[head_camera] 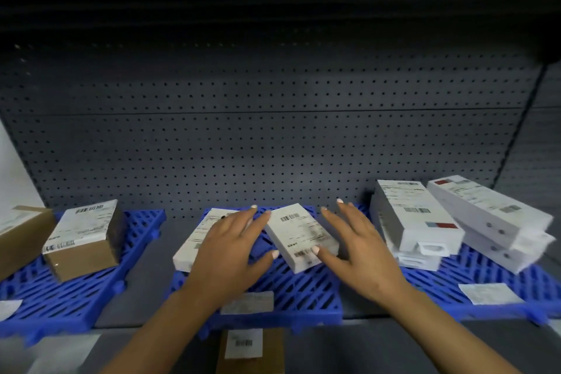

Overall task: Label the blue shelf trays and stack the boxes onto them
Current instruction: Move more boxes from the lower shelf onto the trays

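Note:
Three blue slatted trays lie side by side on the grey shelf: a left tray [76, 291], a middle tray [303, 288] and a right tray [473, 267]. On the middle tray lie two flat white boxes, one [299, 234] angled between my hands and one [197, 240] partly under my left hand. My left hand [230, 255] hovers with fingers spread over the left box. My right hand [358, 246] is spread too, its thumb touching the angled box's near corner. White labels sit on the front of the middle tray [247, 302] and the right tray [490, 293].
A brown box with a white label [85, 237] stands on the left tray, another brown box [21, 234] at the far left. Several long white boxes [419, 215] are stacked on the right tray. A brown box [249, 349] lies below the shelf edge. Perforated back panel behind.

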Demonstrator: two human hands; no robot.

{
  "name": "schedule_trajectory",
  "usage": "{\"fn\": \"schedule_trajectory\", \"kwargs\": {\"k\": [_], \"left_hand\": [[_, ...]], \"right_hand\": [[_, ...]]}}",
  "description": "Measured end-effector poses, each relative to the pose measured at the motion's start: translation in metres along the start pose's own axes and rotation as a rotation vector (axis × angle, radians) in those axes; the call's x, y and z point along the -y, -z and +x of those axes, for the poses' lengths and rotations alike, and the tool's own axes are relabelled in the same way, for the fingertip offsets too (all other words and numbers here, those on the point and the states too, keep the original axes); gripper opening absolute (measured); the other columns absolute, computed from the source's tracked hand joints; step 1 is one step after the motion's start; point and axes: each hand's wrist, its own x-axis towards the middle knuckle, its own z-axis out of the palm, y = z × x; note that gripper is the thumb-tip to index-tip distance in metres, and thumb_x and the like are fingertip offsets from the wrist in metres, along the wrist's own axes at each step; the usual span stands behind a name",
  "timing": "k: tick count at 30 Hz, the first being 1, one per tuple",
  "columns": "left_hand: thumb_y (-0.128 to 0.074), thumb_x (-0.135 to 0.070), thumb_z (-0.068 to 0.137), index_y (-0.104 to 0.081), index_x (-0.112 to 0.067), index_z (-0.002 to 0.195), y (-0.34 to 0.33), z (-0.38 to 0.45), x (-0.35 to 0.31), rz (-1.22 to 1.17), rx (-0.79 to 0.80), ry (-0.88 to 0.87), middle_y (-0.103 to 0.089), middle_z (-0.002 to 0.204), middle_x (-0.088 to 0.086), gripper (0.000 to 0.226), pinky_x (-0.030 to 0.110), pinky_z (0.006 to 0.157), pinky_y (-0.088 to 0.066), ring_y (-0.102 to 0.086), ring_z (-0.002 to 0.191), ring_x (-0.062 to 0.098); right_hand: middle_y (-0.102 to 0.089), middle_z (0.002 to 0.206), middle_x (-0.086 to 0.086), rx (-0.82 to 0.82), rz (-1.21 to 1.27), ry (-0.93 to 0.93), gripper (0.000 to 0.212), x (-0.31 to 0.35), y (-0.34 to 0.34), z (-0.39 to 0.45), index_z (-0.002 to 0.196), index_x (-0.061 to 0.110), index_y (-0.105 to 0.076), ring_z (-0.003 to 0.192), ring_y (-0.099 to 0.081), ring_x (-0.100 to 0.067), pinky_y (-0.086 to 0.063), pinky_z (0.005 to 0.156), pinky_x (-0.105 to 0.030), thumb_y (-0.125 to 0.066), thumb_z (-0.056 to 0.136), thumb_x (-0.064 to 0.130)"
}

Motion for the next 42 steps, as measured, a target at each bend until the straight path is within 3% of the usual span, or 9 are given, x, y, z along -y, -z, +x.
{"fn": "schedule_trajectory", "kwargs": {"k": [3, 13, 20, 29, 33, 38, 42], "left_hand": [[-0.043, -0.061, 0.084, -0.041, -0.028, 0.14, 0.013, 0.006, -0.045, -0.039, -0.023, -0.071, -0.05, 0.14, -0.002, 0.065, 0.037, 0.097, -0.042, -0.048, 0.122, 0.017], [-0.043, -0.059, 0.085, -0.045, -0.025, 0.139, 0.0, 0.03, -0.239, -0.246, 0.034, -0.25, -0.051, 0.139, -0.003, 0.064, 0.033, 0.1, -0.037, -0.046, 0.123, 0.017], [-0.045, -0.056, 0.083, -0.05, -0.023, 0.136, -0.026, 0.043, -0.394, -0.385, 0.041, -0.38, -0.055, 0.134, -0.001, 0.063, 0.036, 0.099, -0.041, -0.045, 0.121, 0.016], [-0.038, -0.061, 0.085, -0.038, -0.027, 0.144, -0.07, 0.068, -0.555, -0.477, 0.177, -0.586, -0.043, 0.146, -0.003, 0.068, 0.037, 0.102, -0.039, -0.043, 0.129, 0.019], [-0.033, -0.064, 0.083, -0.032, -0.028, 0.146, -0.096, 0.091, -0.618, -0.546, 0.22, -0.664, -0.036, 0.149, -0.006, 0.073, 0.036, 0.106, -0.035, -0.036, 0.133, 0.016], [-0.022, -0.069, 0.079, -0.02, -0.032, 0.149, -0.137, 0.133, -0.694, -0.596, 0.254, -0.725, -0.025, 0.154, -0.009, 0.079, 0.032, 0.11, -0.027, -0.025, 0.138, 0.012], [-0.016, -0.071, 0.075, -0.017, -0.033, 0.149, -0.169, 0.174, -0.751, -0.624, 0.276, -0.729, -0.022, 0.155, -0.009, 0.083, 0.031, 0.11, -0.024, -0.023, 0.139, 0.012]], "right_hand": [[-0.012, 0.157, 0.007, -0.047, -0.013, 0.006, 0.08, -0.01, 0.03, -0.019, 0.146, 0.036, -0.027, 0.145, -0.008, -0.015, -0.007, 0.113, -0.024, -0.027, 0.075, 0.074], [-0.035, 0.15, -0.008, -0.186, -0.103, -0.121, 0.062, -0.107, 0.144, -0.148, 0.139, 0.025, -0.046, 0.138, -0.033, -0.029, -0.034, 0.109, -0.046, -0.044, 0.086, 0.058], [-0.034, 0.151, -0.009, -0.191, -0.265, -0.305, 0.062, -0.191, 0.227, -0.257, 0.14, 0.025, -0.045, 0.14, -0.029, -0.028, -0.027, 0.112, -0.04, -0.045, 0.086, 0.056], [-0.022, 0.156, -0.002, -0.224, -0.374, -0.582, 0.068, -0.273, 0.307, -0.356, 0.146, 0.032, -0.032, 0.146, -0.013, -0.021, -0.018, 0.117, -0.038, -0.03, 0.085, 0.063], [-0.018, 0.157, -0.001, -0.224, -0.42, -0.679, 0.069, -0.314, 0.334, -0.382, 0.146, 0.034, -0.029, 0.146, -0.01, -0.021, -0.015, 0.118, -0.038, -0.026, 0.083, 0.063], [-0.013, 0.158, 0.001, -0.205, -0.484, -0.773, 0.065, -0.383, 0.368, -0.395, 0.147, 0.037, -0.022, 0.146, -0.006, -0.019, -0.006, 0.116, -0.031, -0.035, 0.088, 0.059], [-0.014, 0.158, 0.0, -0.215, -0.509, -0.828, 0.064, -0.446, 0.396, -0.397, 0.147, 0.035, -0.025, 0.146, -0.007, -0.02, -0.008, 0.117, -0.033, -0.038, 0.089, 0.058]]}}
